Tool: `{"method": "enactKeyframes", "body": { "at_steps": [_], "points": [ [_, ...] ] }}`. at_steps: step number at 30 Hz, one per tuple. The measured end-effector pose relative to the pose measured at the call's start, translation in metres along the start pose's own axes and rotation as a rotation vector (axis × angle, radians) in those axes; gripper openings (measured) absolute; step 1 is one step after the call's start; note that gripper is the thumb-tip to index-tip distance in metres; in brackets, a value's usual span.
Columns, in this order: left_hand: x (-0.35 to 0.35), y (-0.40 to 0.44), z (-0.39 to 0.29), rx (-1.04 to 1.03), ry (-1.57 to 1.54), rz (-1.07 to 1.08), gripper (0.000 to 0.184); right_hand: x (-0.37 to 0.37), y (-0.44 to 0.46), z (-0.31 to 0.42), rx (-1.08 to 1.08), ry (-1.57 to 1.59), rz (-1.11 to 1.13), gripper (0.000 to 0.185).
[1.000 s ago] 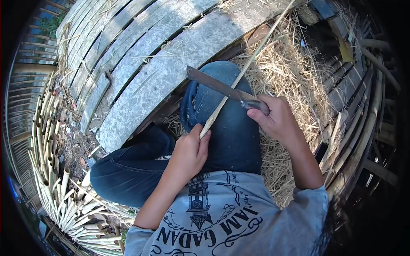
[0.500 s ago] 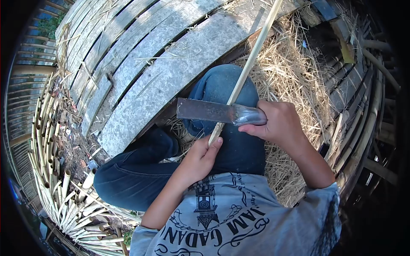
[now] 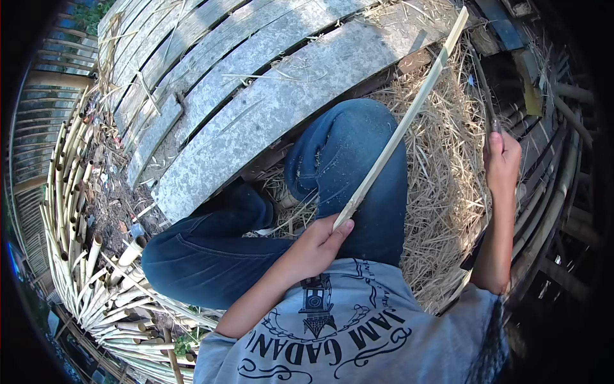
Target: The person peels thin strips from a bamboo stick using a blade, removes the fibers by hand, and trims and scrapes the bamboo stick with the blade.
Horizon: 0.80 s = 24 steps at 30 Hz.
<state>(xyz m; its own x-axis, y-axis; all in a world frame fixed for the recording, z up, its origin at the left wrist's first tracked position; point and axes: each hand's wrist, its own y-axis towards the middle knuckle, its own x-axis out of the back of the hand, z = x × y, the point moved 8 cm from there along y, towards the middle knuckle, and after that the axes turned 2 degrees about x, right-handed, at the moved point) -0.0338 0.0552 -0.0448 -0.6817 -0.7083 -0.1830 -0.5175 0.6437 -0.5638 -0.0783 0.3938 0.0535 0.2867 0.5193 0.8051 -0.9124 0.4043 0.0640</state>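
So, the left hand (image 3: 324, 245) is sitting low over the jeans (image 3: 377, 217), forearm (image 3: 262, 299) angling in, fingers (image 3: 343, 230) clamped on the near end of a bamboo strip (image 3: 400, 134) that's slanting past the knee (image 3: 361, 128). Farther out, the right hand (image 3: 503, 160) is gripping a knife (image 3: 485, 89), kinda upright.

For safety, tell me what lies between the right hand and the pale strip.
In the head view, between the right hand and the pale strip come loose shavings, then an edge of the jeans.

left grip (image 3: 320, 243): clenched, thumb (image 3: 340, 234) pointing forward | right grip (image 3: 502, 159): clenched, out wide, elbow (image 3: 495, 281) bent
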Motion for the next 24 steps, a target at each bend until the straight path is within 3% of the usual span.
{"method": "enactKeyframes", "body": {
  "at_steps": [2,4,9,12,17,23,24],
  "points": [
    [-0.002,0.007,-0.011,-0.03,0.015,0.001,0.04,-0.05,-0.036,0.062,0.143,-0.021,0.265,0.071],
    [-0.001,0.007,-0.016,-0.056,0.041,-0.032,0.039,-0.088,-0.058,0.094,0.334,-0.178,0.38,0.074],
    [0.011,-0.001,-0.022,0.008,0.231,-0.168,0.031,-0.092,-0.021,0.052,0.294,-0.154,0.41,0.073],
    [0.008,-0.003,-0.021,0.012,0.223,-0.184,0.03,-0.082,-0.006,0.052,0.49,-0.283,0.318,0.073],
    [0.01,-0.007,-0.021,-0.074,0.21,-0.21,0.028,-0.057,0.011,0.022,0.42,-0.485,0.099,0.075],
    [0.01,-0.017,-0.024,-0.027,0.284,-0.216,0.024,-0.034,0.013,0.022,0.356,-0.538,0.096,0.083],
    [0.009,-0.022,-0.016,-0.036,0.31,-0.24,0.024,-0.023,0.025,0.004,0.19,-0.555,0.034,0.079]
  ]
}}
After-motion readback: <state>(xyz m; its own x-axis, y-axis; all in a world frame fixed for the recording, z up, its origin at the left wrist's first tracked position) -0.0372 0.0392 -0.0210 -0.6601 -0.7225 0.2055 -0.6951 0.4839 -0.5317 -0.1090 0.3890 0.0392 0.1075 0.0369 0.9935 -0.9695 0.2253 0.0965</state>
